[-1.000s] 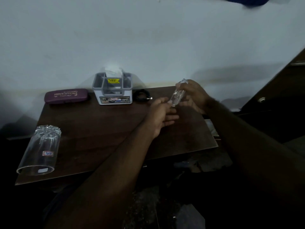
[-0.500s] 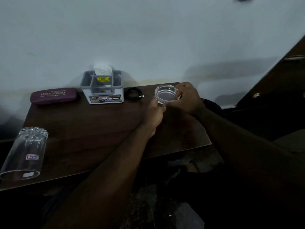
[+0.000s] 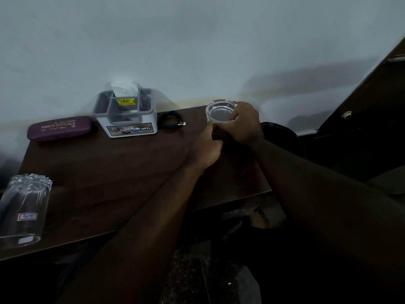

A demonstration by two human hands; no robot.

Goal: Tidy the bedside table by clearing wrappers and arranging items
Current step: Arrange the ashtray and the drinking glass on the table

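A clear glass ashtray sits level at the far right corner of the dark wooden bedside table. My right hand grips its right rim from the side. My left hand lies just below it, fingers curled, with fingertips touching the ashtray's near edge. A grey organiser box with white paper in it stands at the back. A maroon spectacle case lies to its left, and a coiled black cable to its right.
An upside-down drinking glass stands at the table's front left corner. A white wall runs behind the table. Dark furniture stands to the right, and a dark floor with clutter lies below the table's front edge.
The ashtray went from tilted on edge in my hands to level, and it has moved back toward the table's far right corner. The view shifted slightly.
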